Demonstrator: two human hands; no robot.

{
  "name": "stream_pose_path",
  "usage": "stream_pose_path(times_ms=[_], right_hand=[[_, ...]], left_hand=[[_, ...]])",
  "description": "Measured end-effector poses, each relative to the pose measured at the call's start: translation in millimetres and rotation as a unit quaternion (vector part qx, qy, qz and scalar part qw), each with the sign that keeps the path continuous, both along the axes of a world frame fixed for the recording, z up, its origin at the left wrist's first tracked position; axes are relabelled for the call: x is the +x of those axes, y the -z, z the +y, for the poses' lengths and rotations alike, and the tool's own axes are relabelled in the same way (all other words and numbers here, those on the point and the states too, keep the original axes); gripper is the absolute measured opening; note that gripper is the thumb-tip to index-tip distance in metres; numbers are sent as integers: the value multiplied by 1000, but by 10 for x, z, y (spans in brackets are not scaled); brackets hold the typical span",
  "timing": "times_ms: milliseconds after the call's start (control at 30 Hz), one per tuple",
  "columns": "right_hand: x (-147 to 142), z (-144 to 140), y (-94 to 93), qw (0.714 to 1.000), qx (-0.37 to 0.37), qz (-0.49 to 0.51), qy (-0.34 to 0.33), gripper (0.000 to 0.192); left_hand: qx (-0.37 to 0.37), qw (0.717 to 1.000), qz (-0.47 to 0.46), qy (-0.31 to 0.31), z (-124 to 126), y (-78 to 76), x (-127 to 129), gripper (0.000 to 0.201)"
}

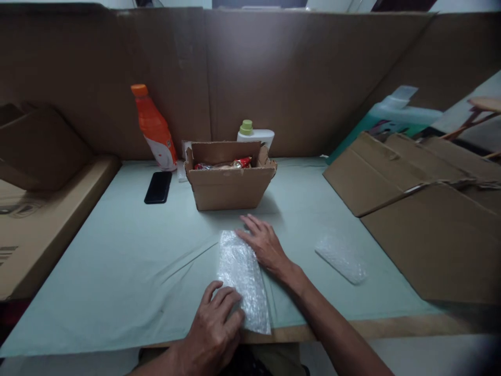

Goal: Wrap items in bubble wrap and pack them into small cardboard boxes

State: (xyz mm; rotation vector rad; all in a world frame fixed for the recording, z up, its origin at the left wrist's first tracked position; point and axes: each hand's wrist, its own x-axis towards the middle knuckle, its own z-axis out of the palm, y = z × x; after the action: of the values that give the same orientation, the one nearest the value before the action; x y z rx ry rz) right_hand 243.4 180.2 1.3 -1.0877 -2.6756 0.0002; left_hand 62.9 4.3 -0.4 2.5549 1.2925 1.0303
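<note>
- A tall wall of brown cardboard sheets (274, 78) closes off the far side, creased into upright panels, and angles nearer on the right.
- The table (117, 261) is covered with a pale green sheet, wrinkled near the middle; a bare wooden edge (391, 326) shows along the near right side.
- Flattened cardboard (430, 230) lies stacked across the right of the table, overhanging it.
- More cardboard boxes (35, 209) line the left side, one bearing dark print.
- Above the cardboard wall, strips of a pale room wall (258, 3) show.
- At far right, a wooden piece of furniture (479, 112) appears, blurred.
- Light is soft and dim, with faint shadows.
</note>
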Motion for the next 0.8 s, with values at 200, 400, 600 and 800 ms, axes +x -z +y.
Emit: stream_pose_path(times_ms=[200,400,600,800], right_hand=[[566,-474,-233,986,-157,54,-27,74],[394,-1237,-116,941,-277,174,-84,69],[70,-1037,176,891,-329,296,104,34],[137,-1038,37,940,-152,286,106,34]], left_hand=[[-65,997,-47,-15,77,76,-5,25],[-115,984,-135,-10,184,83,-122,26],[-152,976,-148,-52,151,112,-271,49],[-199,948,-184,-167,347,223,-208,40]])
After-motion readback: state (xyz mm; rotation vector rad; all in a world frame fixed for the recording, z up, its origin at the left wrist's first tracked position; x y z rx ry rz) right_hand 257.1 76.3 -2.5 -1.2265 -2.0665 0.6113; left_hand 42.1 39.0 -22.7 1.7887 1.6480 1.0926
